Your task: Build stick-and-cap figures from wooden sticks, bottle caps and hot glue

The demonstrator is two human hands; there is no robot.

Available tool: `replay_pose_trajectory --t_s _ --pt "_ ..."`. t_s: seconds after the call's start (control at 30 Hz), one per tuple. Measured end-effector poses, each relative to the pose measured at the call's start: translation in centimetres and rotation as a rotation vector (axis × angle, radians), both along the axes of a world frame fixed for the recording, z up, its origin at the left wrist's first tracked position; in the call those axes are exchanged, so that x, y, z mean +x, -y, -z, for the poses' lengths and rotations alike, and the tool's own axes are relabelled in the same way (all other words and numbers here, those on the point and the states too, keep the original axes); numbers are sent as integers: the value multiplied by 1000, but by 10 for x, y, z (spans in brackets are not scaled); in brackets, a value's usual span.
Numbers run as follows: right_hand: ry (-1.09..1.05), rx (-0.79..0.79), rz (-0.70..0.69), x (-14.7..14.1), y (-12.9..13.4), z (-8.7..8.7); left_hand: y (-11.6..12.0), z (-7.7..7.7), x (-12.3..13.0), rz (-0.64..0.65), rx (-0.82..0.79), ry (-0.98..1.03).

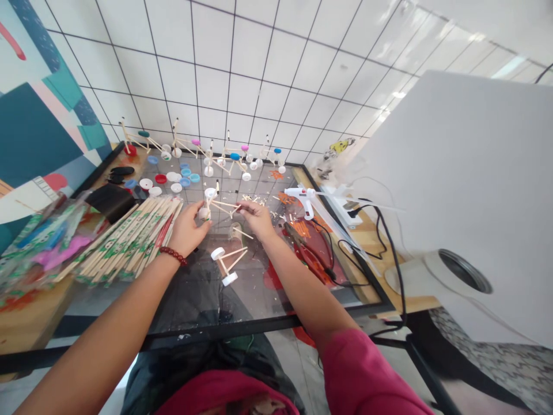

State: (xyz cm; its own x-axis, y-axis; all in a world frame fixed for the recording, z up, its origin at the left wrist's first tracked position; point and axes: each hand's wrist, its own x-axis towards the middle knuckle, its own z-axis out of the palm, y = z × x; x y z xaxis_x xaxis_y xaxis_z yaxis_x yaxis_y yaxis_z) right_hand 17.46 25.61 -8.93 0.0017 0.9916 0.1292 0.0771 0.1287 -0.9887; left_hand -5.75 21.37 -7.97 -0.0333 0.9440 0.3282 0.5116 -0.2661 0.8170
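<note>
A small stick frame (pixel 222 204) with white caps at its left end is held between my two hands above the glass tabletop. My left hand (pixel 189 229), with a red bead bracelet at the wrist, grips it by the white cap. At the other end, where the sticks meet, the fingers of my right hand (pixel 256 218) pinch it. Nearer to me lies a second stick frame (pixel 233 260) with two white caps. A loose stick (pixel 242 232) rests just beyond it.
Wrapped chopsticks (pixel 129 239) lie at the left. Several stick models with coloured caps (pixel 234 156) line the back, near loose caps (pixel 174 177). A white glue gun (pixel 302 199), red-handled pliers (pixel 309 253) and black cables (pixel 380 230) are at the right.
</note>
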Motion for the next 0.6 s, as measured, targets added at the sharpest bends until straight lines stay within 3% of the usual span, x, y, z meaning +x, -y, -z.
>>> replay_pose_trajectory --t_s 0.6 --pt "13 16 3 0 3 0 1 -2 1 -9 -31 -11"
